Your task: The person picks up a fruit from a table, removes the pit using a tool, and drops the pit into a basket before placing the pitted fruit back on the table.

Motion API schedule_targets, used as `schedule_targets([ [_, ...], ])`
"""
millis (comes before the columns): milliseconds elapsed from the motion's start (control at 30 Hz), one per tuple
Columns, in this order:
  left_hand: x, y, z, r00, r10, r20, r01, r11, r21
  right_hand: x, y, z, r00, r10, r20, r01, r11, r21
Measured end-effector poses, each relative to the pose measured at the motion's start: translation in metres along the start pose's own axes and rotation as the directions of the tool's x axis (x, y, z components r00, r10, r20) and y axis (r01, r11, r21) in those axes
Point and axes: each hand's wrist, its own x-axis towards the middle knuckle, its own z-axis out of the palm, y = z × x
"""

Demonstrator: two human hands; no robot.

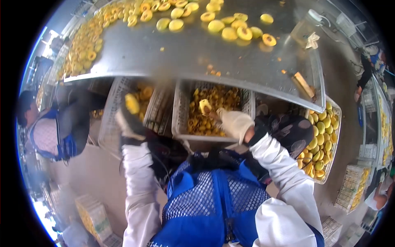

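My left hand [129, 121], in a dark glove with a pale cuff, is closed on a yellow fruit half [132, 103] over the left crate [110, 119]. That crate holds more yellow fruit pieces [145, 96]. My right hand [236, 123], in a white glove, is closed over the front right of the middle crate [177, 119]. Brown pits and fruit scraps [218, 99] fill much of this crate. A pale yellow piece [204, 106] with a brown end shows just beyond my right fingertips; what those fingers grip I cannot tell.
A metal table [164, 57] spans the front, with cut fruit halves [230, 33] and a wooden-handled tool [303, 85] near its right corner. A crate of whole yellow-green fruit [321, 140] stands at my right. One person [53, 131] sits at left; others are at far right.
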Motion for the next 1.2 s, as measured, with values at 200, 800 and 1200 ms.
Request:
schedule_targets([
  [200, 0.141, 0.02, -0.076, 0.495, 0.334, 0.802, -0.686, -0.416, 0.596, 0.015, 0.014, 0.024, 0.977, 0.077, 0.2, -0.115, 0.976, 0.185],
  [800, 0.089, -0.122, 0.379, 0.456, -0.084, 0.886, -0.864, 0.197, 0.464, -0.032, 0.023, -0.008, 0.985, 0.102, -0.138, -0.009, 0.834, 0.551],
  [1200, 0.015, -0.021, 0.185, 0.461, -0.322, 0.827, 0.228, 0.944, 0.24, -0.041, -0.006, -0.038, 0.879, 0.343, -0.332, -0.063, 0.773, 0.631],
])
